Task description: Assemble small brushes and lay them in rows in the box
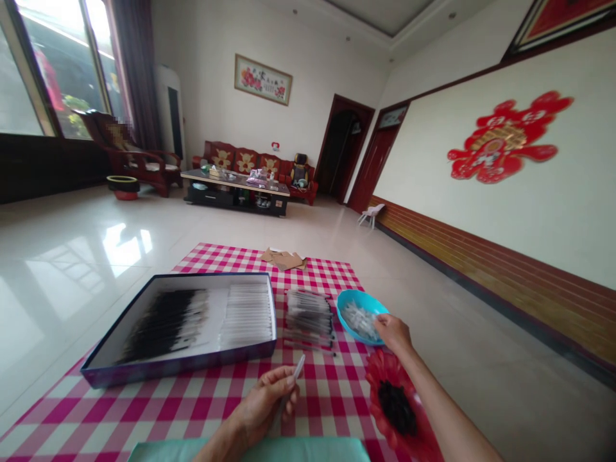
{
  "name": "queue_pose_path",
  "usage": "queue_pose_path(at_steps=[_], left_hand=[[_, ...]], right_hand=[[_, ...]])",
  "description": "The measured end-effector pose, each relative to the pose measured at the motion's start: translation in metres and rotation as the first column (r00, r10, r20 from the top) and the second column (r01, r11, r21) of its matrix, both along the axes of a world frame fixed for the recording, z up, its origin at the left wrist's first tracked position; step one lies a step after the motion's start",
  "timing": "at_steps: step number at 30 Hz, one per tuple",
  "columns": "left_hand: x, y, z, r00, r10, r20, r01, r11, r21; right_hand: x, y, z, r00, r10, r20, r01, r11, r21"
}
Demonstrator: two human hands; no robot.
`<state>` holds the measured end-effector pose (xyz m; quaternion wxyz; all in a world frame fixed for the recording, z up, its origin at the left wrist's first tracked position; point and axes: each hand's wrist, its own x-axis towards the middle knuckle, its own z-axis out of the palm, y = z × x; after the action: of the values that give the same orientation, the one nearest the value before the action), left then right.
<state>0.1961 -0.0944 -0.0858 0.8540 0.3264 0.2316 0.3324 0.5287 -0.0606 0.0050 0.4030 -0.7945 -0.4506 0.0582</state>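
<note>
My left hand (270, 399), above the near part of the checked tablecloth, is closed round a slim whitish pen barrel (300, 366) that points up. My right hand (393, 332) is at the right rim of a blue bowl (342, 299) full of small clear plastic pieces (359, 319). Its fingers are pinched together, and what they hold is hidden. Left of the bowl lies a stack of pens (308, 314). Below my right forearm, a red petal-edged dish (378, 385) holds small black pieces (397, 407).
A shallow dark-blue box (192, 366) holds rows of black pens (158, 324) and whitish barrels (248, 314). Torn cardboard pieces (285, 259) lie at the cloth's far edge. A light green cloth (308, 449) lies nearest me. Farther off stand a low table (226, 200) and a wooden sofa (231, 157).
</note>
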Motion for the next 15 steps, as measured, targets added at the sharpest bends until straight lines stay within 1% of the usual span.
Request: queue_pose_path(at_steps=[2, 4, 6, 8, 10, 12, 14, 15], left_hand=[[0.0, 0.0, 0.001, 1.0, 0.002, 0.004, -0.002, 1.0, -0.005], [0.0, -0.001, 0.002, 1.0, -0.001, 0.011, 0.002, 1.0, -0.004], [0.0, -0.001, 0.003, 1.0, -0.007, 0.019, 0.007, 1.0, 0.0], [0.0, 0.0, 0.005, 1.0, -0.007, 0.03, 0.007, 1.0, 0.001], [-0.001, 0.001, 0.005, 0.999, -0.005, 0.04, 0.004, 1.0, 0.007], [0.0, 0.001, 0.005, 0.999, -0.001, 0.047, 0.0, 1.0, 0.015], [0.0, 0.0, 0.003, 0.999, 0.011, 0.047, -0.012, 1.0, 0.019], [0.001, -0.001, 0.002, 0.999, 0.02, 0.044, -0.021, 1.0, 0.021]], right_hand=[[0.007, 0.004, 0.002, 0.998, -0.037, 0.05, 0.037, 0.999, 0.002], [0.002, 0.004, 0.005, 0.995, -0.042, 0.087, 0.04, 0.999, 0.026], [-0.014, -0.001, 0.007, 0.994, -0.008, 0.112, 0.001, 0.998, 0.062], [-0.043, -0.011, 0.005, 0.991, 0.064, 0.116, -0.075, 0.993, 0.092], [-0.079, -0.025, -0.003, 0.984, 0.15, 0.099, -0.161, 0.98, 0.115], [-0.117, -0.041, -0.019, 0.972, 0.225, 0.064, -0.232, 0.962, 0.142], [-0.148, -0.056, -0.038, 0.953, 0.294, -0.076, -0.271, 0.935, 0.228], [-0.159, -0.062, -0.049, 0.945, 0.3, -0.134, -0.26, 0.932, 0.252]])
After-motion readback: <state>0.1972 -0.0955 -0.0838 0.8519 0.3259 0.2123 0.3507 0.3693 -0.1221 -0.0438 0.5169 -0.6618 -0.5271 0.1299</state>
